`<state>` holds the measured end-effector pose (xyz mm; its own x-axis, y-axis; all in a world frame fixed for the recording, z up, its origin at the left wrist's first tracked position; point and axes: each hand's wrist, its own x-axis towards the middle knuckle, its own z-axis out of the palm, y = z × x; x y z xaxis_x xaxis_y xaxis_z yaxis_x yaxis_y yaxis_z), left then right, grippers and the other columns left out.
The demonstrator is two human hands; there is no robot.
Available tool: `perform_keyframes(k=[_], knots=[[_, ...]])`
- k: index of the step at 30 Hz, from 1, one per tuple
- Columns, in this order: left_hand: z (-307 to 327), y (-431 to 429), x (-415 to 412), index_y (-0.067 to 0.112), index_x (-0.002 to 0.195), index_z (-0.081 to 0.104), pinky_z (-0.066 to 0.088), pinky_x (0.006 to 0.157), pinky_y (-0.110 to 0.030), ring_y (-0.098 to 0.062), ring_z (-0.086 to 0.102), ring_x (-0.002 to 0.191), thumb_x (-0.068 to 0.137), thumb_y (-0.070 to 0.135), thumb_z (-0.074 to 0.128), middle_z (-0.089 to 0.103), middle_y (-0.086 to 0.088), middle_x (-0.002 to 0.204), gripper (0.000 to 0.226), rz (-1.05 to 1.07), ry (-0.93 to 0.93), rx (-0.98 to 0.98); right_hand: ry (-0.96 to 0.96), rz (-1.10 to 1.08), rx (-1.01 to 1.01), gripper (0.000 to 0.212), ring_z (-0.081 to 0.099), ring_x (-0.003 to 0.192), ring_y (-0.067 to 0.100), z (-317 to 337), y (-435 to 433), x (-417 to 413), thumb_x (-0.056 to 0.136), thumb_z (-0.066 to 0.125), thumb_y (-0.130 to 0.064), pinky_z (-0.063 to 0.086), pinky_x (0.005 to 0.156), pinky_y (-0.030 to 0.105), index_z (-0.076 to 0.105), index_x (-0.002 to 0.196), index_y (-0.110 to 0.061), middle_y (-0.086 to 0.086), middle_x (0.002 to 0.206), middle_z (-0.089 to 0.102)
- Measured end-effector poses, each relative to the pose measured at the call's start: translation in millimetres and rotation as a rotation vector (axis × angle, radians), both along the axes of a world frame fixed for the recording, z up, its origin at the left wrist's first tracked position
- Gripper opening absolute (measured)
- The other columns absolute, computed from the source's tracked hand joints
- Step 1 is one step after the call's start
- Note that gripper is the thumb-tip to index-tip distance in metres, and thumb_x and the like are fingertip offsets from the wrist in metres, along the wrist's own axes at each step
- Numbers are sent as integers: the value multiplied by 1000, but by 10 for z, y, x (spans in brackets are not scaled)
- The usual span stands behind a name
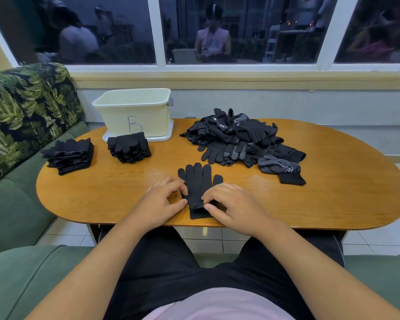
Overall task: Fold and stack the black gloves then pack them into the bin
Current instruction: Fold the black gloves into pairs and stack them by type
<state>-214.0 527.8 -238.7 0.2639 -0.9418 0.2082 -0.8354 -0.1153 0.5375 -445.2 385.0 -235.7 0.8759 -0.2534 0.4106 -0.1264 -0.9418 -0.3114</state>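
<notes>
A black glove (198, 183) lies flat near the table's front edge, fingers pointing away from me. My left hand (163, 199) pinches its left edge near the wrist. My right hand (231, 205) pinches the cuff on the right side. A loose heap of black gloves (238, 139) sits behind it at centre right. Two neat stacks of gloves stand at the left: one (129, 146) in front of the bin, another (69, 155) near the table's left end. The cream bin (134, 109), marked B, stands at the back left, and its inside is not visible.
The bin rests on its white lid (162, 137). The oval wooden table (333, 192) shows bare wood on its right side. A green sofa with a leaf-print cushion (26, 107) borders the table's left. Windows run along the wall behind.
</notes>
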Motion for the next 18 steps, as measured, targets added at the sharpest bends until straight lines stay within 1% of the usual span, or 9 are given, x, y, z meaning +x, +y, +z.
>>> perform_keyframes(k=[4,6,8,9,11,12,14,16,18], knots=[[-1,4,-14,45,103,63,39,115,-50,-5,43,132,97,41,68,54,28,136,9,-7,-20,6,56,34,43,24,59,115,1,0,-19,9,103,57,-50,51,97,33,73,104,-32,-21,118,70],[-16,23,-24,43,104,63,42,113,-48,-4,42,133,96,33,66,53,29,136,13,0,-17,-19,55,39,69,25,59,115,1,-3,-33,8,101,60,-53,51,96,32,74,105,-32,-22,118,70],[-20,38,-41,41,105,64,41,115,-45,-3,37,140,96,21,64,53,28,141,22,18,15,-95,52,37,82,24,59,116,1,-11,-43,9,100,62,-54,52,96,33,75,105,-34,-23,119,70],[-6,41,-57,40,108,65,38,119,-42,-2,34,145,99,18,62,53,27,143,24,16,13,-134,53,35,87,23,59,116,1,-15,-49,13,99,63,-54,52,96,34,75,105,-35,-23,120,70],[52,7,-129,37,121,68,27,124,-34,2,27,154,108,25,55,53,24,150,22,-52,-35,-145,53,31,93,22,59,115,1,-25,-57,22,99,63,-54,53,96,35,75,106,-36,-24,120,70],[87,-32,-189,36,132,66,23,126,-33,5,24,155,111,31,50,51,24,154,27,-107,-59,-105,49,27,96,22,60,114,1,-27,-58,22,99,63,-53,53,96,36,76,106,-36,-23,119,70],[130,-117,-300,36,152,54,18,129,-35,6,20,157,115,43,38,43,23,163,41,-176,-63,40,30,20,119,20,62,112,1,-31,-66,22,100,64,-50,53,95,36,78,105,-36,-23,114,72],[98,-218,-307,35,161,42,19,131,-42,-1,17,160,115,49,31,33,17,170,50,-124,-108,155,15,7,167,19,63,111,0,-31,-84,28,102,65,-46,53,95,35,80,106,-35,-22,112,74],[109,-316,-246,32,164,38,20,131,-46,-10,15,162,114,52,28,27,11,174,55,-4,-155,217,13,-7,214,18,63,113,-3,-37,-102,40,103,66,-43,53,96,33,82,107,-35,-23,114,75]])
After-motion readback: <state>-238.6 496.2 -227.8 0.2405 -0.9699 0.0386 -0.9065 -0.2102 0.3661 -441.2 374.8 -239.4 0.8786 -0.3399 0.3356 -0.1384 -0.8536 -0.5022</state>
